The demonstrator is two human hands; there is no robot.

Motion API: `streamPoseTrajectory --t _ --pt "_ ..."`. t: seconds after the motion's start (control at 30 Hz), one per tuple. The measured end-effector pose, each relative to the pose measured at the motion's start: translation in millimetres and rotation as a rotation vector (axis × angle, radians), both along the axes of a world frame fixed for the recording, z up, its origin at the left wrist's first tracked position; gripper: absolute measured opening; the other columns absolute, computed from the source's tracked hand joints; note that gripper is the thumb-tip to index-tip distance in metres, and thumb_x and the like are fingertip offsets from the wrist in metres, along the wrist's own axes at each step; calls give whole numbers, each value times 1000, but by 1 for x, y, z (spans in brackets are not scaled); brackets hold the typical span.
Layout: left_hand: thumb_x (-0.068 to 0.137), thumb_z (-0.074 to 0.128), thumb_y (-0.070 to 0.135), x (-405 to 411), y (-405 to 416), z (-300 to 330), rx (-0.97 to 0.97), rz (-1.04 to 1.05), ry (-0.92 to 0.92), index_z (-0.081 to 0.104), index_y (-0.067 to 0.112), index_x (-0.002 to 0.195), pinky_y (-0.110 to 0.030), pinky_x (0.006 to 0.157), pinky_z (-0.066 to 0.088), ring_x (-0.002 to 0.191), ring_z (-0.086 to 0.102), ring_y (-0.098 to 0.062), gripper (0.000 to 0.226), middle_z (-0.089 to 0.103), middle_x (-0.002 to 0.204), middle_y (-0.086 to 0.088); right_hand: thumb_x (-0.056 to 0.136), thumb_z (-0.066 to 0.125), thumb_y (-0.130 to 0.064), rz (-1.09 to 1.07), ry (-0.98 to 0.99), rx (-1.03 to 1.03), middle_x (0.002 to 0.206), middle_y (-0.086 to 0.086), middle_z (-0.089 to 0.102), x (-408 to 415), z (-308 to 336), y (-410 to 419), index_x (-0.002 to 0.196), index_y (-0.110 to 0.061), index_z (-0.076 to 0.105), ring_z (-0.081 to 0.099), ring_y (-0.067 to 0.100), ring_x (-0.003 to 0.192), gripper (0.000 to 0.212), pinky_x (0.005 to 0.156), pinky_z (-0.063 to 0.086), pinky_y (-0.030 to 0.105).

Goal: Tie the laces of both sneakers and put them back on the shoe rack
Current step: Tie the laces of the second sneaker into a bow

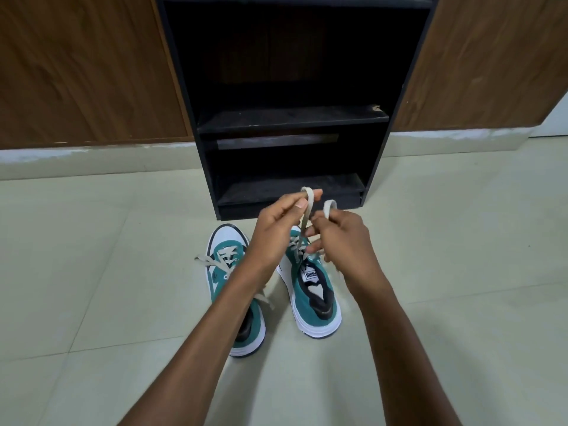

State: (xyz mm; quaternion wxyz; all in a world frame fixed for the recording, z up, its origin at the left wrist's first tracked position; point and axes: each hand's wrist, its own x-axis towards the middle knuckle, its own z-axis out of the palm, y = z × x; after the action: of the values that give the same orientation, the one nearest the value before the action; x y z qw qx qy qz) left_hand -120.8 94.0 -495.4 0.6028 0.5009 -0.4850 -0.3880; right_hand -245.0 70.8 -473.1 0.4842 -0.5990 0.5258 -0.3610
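while the left hand (278, 224) pinches one loop of the beige lace (306, 207) between thumb and fingertip, the right hand (339, 238) is closed on a second, shorter loop just beside it, both raised above the right sneaker (310, 290). the lace is flat, soft and limp; it holds no shape unless kept taut, so grip each loop near its base, close to the eyelets, and maintain tension while crossing. the woven surface probably gives fair friction, so a firm pull should lock the knot. the right sneaker stands on the tiled floor (445, 272), toe toward the black shoe rack (292, 118). the left sneaker (229, 272) sits just beside it, laces loose and untied. both shoes look light with stiff soles; lift by the heel collar when shelving.
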Motion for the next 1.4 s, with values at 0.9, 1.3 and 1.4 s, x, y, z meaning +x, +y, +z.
streamPoseTrajectory --t 0.9,1.3,1.4 --pt "83 62 38 28 3 -9 -168 13 -874 70 31 124 -37 75 50 90 52 -15 43 58 92 8 107 44 -28 72 207 -217 69 8 70 -14 -2 -4 94 -6 64 70 16 45 32 44 54 23" --pt "96 63 27 14 5 -35 -500 305 -1225 77 22 107 -27 52 33 67 50 -19 19 63 74 3 92 73 -18 -121 -30 3 71 12 71 -11 -18 -11 106 -7 57 64 19 37 24 38 51 27" --pt "99 58 34 6 7 -29 -296 181 -1051 70 22 104 -34 62 47 79 55 -14 18 66 86 9 88 77 -30 -199 -120 -55 77 2 67 -10 -18 -5 104 -12 50 64 16 40 36 41 47 25"
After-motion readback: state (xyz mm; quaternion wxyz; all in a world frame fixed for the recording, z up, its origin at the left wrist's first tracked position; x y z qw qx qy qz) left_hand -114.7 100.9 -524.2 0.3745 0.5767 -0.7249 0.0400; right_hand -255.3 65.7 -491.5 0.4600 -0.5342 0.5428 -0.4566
